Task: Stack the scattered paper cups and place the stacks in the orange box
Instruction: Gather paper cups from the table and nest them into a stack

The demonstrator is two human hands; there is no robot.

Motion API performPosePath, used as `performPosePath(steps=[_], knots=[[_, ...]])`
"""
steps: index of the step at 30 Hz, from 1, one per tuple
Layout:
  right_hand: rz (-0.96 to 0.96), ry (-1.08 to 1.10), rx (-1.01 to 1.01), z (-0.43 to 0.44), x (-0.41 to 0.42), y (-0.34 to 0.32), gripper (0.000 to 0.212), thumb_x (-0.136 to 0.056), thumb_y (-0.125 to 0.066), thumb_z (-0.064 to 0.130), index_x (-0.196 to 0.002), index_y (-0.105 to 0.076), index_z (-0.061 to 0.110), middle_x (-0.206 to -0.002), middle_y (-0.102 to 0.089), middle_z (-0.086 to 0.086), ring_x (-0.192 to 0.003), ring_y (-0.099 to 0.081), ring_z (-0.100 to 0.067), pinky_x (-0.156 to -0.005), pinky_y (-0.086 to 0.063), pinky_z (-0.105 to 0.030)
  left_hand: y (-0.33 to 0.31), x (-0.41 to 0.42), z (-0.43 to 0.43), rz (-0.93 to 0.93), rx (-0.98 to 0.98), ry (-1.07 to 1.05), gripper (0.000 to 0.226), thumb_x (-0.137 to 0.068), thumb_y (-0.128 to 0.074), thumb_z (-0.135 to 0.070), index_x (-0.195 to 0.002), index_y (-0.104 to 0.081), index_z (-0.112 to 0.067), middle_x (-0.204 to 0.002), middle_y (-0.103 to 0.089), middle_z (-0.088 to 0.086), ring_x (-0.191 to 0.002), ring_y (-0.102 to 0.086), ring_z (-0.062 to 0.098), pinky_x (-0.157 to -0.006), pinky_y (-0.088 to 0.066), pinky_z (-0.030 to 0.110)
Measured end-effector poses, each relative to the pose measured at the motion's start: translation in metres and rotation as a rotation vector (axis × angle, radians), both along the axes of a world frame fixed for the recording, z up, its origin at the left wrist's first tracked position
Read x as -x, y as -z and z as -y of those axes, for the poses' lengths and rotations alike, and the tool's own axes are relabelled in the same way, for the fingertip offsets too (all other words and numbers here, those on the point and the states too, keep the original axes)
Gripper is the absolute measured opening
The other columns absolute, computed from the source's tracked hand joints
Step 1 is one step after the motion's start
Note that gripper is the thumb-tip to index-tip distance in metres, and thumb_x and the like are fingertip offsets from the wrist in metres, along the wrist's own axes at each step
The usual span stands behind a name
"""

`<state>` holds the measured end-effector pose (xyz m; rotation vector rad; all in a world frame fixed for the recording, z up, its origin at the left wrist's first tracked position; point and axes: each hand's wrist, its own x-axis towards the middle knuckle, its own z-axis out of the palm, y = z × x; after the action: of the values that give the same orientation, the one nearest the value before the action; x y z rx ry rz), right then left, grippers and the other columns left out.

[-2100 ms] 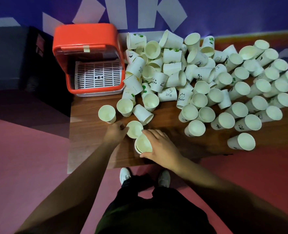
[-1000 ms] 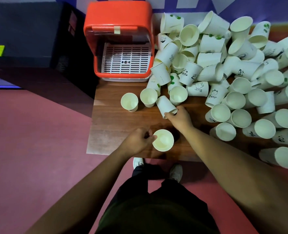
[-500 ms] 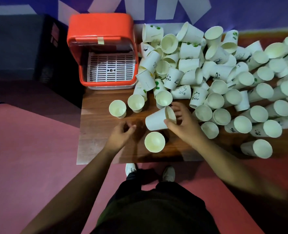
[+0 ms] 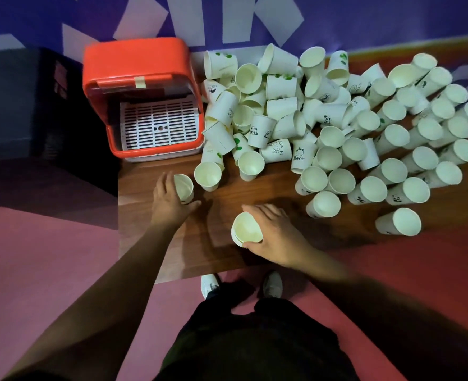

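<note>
A small stack of white paper cups (image 4: 246, 229) stands near the table's front edge, and my right hand (image 4: 272, 233) is wrapped around its right side. My left hand (image 4: 169, 200) is closed around a single upright cup (image 4: 184, 187) at the front left. Two more upright cups (image 4: 207, 176) (image 4: 250, 165) stand just beyond. A big heap of scattered cups (image 4: 323, 119) covers the middle and right of the table. The orange box (image 4: 142, 97) stands open at the back left, with a white slotted grid inside.
The wooden table (image 4: 150, 243) ends just left of my left hand and just in front of the stack. A lone cup (image 4: 399, 222) lies at the front right. Behind the cups is a purple wall; below, red floor and my shoes.
My right hand has set the cup it carried into the front stack and now grips that stack. My left hand has moved left and forward onto the leftmost single cup.
</note>
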<state>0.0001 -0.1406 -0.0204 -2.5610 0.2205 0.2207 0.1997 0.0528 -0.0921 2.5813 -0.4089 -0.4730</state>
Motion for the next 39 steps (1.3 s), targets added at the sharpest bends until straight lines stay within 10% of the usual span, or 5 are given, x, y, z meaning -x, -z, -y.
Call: performPosePath(steps=[12,18,23,34,39], knots=[[-0.124,0.232,-0.31,-0.01,0.009,0.023,0.093,-0.079,-0.073,0.051,-0.152,-0.024,0.024,-0.156,-0.029,0.006,-0.143,-0.025,-0.01,-0.111,-0.024,-0.022,-0.01,0.013,-0.001,0.094,0.084,0.019,0.072,-0.08,-0.08,-0.031,-0.139,-0.044,-0.009,-0.133,-0.042,0.018,-0.121,-0.046,0.037,-0.098,-0.049,0.05],[-0.138,0.291,-0.353,0.005,0.022,0.021,0.086,-0.081,-0.068,0.055,-0.151,-0.024,0.032,-0.158,-0.027,0.009,-0.144,-0.026,-0.009,-0.117,-0.028,-0.038,-0.058,0.059,-0.01,0.161,0.311,-0.02,0.078,-0.076,-0.084,-0.036,-0.138,-0.045,-0.01,-0.124,-0.04,0.011,-0.114,-0.044,0.022,-0.097,-0.044,0.035],[-0.292,0.218,-0.394,0.022,0.031,0.023,0.093,-0.077,-0.074,0.047,-0.152,-0.021,0.035,-0.157,-0.027,0.009,-0.143,-0.029,-0.009,-0.115,-0.032,-0.038,-0.091,0.089,-0.007,-0.016,0.558,0.06,0.072,-0.075,-0.084,-0.046,-0.135,-0.053,-0.02,-0.117,-0.043,0.0,-0.11,-0.046,-0.003,-0.094,-0.036,0.005],[-0.32,0.16,-0.435,0.013,0.02,0.062,0.08,-0.084,-0.073,0.029,-0.15,-0.028,0.028,-0.151,-0.039,0.004,-0.135,-0.042,-0.014,-0.106,-0.034,-0.025,-0.039,0.125,0.028,-0.271,0.328,0.155,0.082,-0.072,-0.087,-0.041,-0.143,-0.048,-0.037,-0.123,-0.042,0.0,-0.122,-0.041,0.015,-0.105,-0.038,0.03],[-0.291,0.294,-0.664,0.01,0.004,0.069,0.075,-0.083,-0.074,0.026,-0.146,-0.034,0.033,-0.133,-0.054,0.011,-0.118,-0.052,-0.008,-0.099,-0.041,-0.029,-0.029,0.117,0.045,-0.551,0.537,-0.006,0.079,-0.083,-0.079,-0.04,-0.148,-0.035,-0.045,-0.141,-0.047,-0.012,-0.133,-0.045,0.01,-0.105,-0.045,0.025]])
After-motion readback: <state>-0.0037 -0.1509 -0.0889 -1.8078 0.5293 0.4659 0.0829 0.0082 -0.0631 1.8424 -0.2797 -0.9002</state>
